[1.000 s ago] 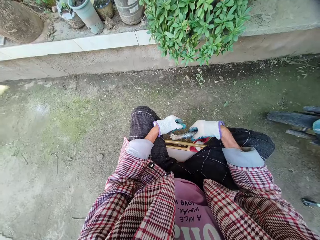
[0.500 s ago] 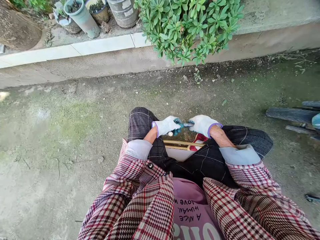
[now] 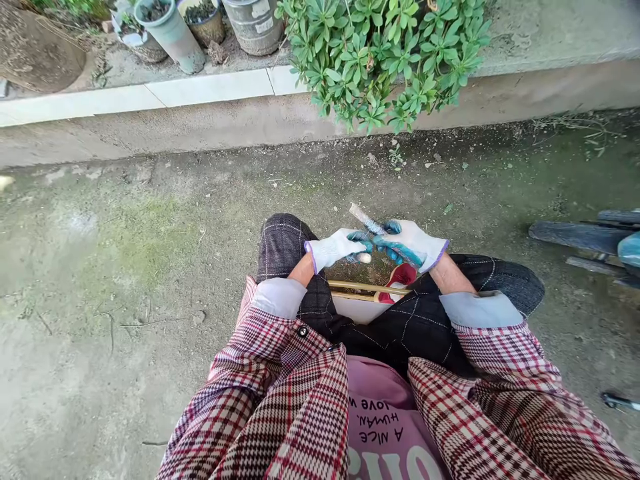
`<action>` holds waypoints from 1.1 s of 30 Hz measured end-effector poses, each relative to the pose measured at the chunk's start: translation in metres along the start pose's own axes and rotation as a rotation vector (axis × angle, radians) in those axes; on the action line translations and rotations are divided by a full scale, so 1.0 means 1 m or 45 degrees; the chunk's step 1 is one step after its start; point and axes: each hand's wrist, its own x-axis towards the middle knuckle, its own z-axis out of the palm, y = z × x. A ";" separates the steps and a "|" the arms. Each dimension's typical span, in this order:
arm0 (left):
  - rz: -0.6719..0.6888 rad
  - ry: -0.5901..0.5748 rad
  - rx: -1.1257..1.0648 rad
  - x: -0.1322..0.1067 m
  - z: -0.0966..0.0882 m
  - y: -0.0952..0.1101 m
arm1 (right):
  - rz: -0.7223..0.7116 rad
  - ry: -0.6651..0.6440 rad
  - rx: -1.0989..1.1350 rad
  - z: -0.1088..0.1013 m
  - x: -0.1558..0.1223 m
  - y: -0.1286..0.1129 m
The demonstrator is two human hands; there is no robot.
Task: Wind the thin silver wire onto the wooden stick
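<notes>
Two gloved hands are held close together above the knees. The right hand (image 3: 411, 241) is closed in a grip around a slender silvery thing (image 3: 363, 217), whose free end is tilted up and to the left. A small pale piece (image 3: 365, 257) is pinched in the grip of the left hand (image 3: 336, 248), just below that thing. A white tub (image 3: 357, 308) with a red item (image 3: 403, 275) is seen beneath. Mossy ground (image 3: 150, 240) is spread around, and a leafy plant (image 3: 385, 53) and pots (image 3: 173, 30) are set beyond.

Camera spot: on the person's head.
Looks: forward and down.
Near: lap and hands (image 3: 375, 247).
Far: ground (image 3: 125, 267), plants (image 3: 380, 60).
</notes>
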 end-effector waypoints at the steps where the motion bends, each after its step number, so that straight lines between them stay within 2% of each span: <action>1: 0.015 -0.019 -0.002 -0.002 -0.001 0.002 | -0.018 0.009 0.048 0.000 0.001 0.002; 3: 0.037 -0.029 -0.090 -0.005 -0.002 0.006 | -0.043 0.051 0.132 -0.001 0.003 0.005; 10: 0.136 0.074 -0.752 -0.009 -0.011 0.013 | -0.107 0.275 0.479 -0.004 0.004 0.000; 16: 0.178 0.079 -0.914 -0.009 -0.013 0.017 | -0.279 0.092 0.625 0.000 -0.011 -0.010; 22: 0.129 0.176 -0.849 -0.008 -0.005 0.019 | -0.329 -0.148 0.254 -0.003 -0.021 -0.010; 25: 0.077 0.258 -0.853 -0.008 0.000 0.021 | -0.447 -0.125 -0.111 -0.007 -0.018 -0.010; 27: 0.049 0.262 -0.876 -0.009 0.002 0.022 | -0.571 -0.087 -0.355 -0.009 -0.016 -0.011; 30: -0.002 0.172 -0.977 -0.012 0.004 0.023 | -0.647 -0.073 -0.474 -0.011 -0.016 -0.014; 33: 0.018 -0.001 -1.142 -0.018 0.004 0.027 | -0.531 -0.159 -0.263 -0.015 -0.022 -0.018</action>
